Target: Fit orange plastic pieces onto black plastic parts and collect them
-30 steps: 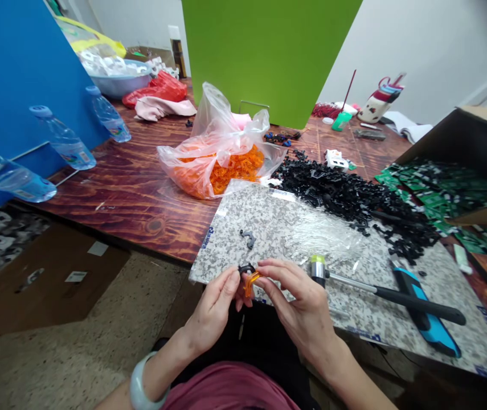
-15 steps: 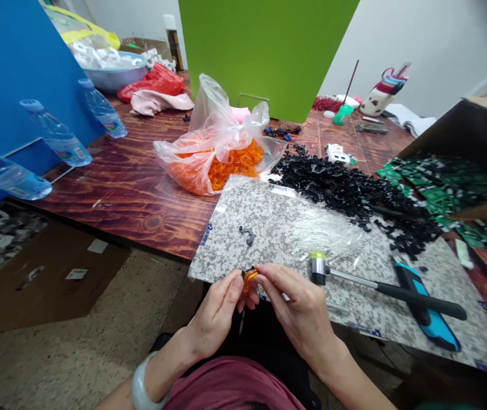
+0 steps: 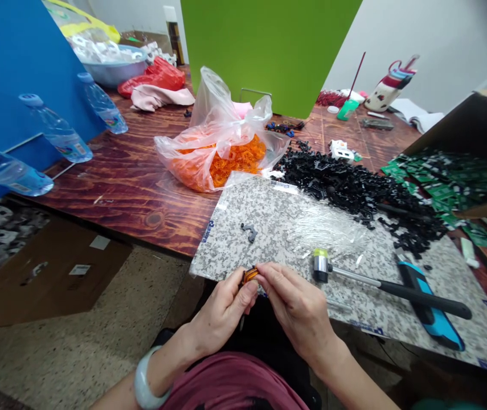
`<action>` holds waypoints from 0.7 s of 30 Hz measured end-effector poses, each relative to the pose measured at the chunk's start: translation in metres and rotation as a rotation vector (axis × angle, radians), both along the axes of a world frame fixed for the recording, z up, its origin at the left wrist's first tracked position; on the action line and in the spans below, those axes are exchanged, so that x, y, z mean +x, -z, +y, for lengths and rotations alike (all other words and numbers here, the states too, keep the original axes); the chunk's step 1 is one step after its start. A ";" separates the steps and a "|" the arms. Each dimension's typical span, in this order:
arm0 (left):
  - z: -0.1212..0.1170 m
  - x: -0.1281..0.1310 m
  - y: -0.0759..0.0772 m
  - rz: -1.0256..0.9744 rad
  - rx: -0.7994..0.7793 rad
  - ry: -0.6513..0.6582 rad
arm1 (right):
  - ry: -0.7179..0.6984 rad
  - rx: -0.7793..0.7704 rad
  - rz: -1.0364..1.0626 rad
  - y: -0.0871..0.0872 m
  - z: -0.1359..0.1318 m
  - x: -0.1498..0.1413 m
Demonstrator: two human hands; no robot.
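Observation:
A small orange and black plastic part is pinched between my two hands, just off the near edge of a speckled grey board. My left hand grips its left side, thumb laid across the front. On the other side, the fingertips of my right hand close on its right end. Fingers cover much of the part, so its full shape is hidden. Beyond the hands, one small dark clip-like piece lies alone on the board.
Right of my hands lie a hammer and a blue-black cutter. Behind are thin clear strands, a heap of black parts, and a plastic bag of orange pieces. A box of green boards stands right; water bottles stand left.
My left thumb has moved up and across the orange and black part, covering more of it. Both hands stay in nearly the same place. The view has shifted slightly.

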State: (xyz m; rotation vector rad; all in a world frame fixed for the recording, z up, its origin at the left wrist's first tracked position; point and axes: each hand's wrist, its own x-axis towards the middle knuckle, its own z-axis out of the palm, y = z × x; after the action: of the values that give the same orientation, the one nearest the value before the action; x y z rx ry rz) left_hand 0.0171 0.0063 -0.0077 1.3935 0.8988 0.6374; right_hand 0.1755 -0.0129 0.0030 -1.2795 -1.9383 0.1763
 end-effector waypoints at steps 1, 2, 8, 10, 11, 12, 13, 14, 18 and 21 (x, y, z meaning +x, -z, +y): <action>0.000 0.000 0.000 0.008 0.005 0.003 | -0.002 0.004 -0.007 0.000 0.000 0.000; 0.001 0.000 0.000 0.014 0.007 0.008 | -0.006 0.006 -0.010 0.000 0.000 0.001; 0.001 -0.001 -0.002 0.040 0.014 0.036 | -0.031 -0.045 0.008 0.000 0.000 0.001; 0.002 -0.002 -0.002 0.052 0.027 0.050 | -0.038 -0.074 0.047 -0.001 0.000 0.002; 0.003 -0.002 -0.003 0.058 0.037 0.058 | -0.046 -0.096 0.076 -0.002 0.001 0.003; 0.004 -0.003 -0.004 0.062 0.047 0.069 | -0.057 -0.127 0.111 -0.003 0.001 0.004; 0.005 -0.004 -0.005 0.066 0.055 0.084 | -0.067 -0.164 0.150 -0.004 0.002 0.005; 0.006 -0.004 -0.006 0.068 0.059 0.101 | -0.078 -0.208 0.190 -0.005 0.002 0.007; 0.009 -0.008 -0.012 0.054 0.056 0.179 | -0.120 -0.412 0.324 -0.010 0.005 0.016; 0.010 -0.010 -0.013 0.033 0.032 0.231 | -0.168 -0.548 0.398 -0.013 0.006 0.020</action>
State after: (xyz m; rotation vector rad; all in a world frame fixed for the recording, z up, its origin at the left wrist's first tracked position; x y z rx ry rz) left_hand 0.0067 0.0166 0.0058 1.5139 0.7421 0.4566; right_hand 0.1959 -0.0073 0.0158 -1.2867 -1.6967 1.0252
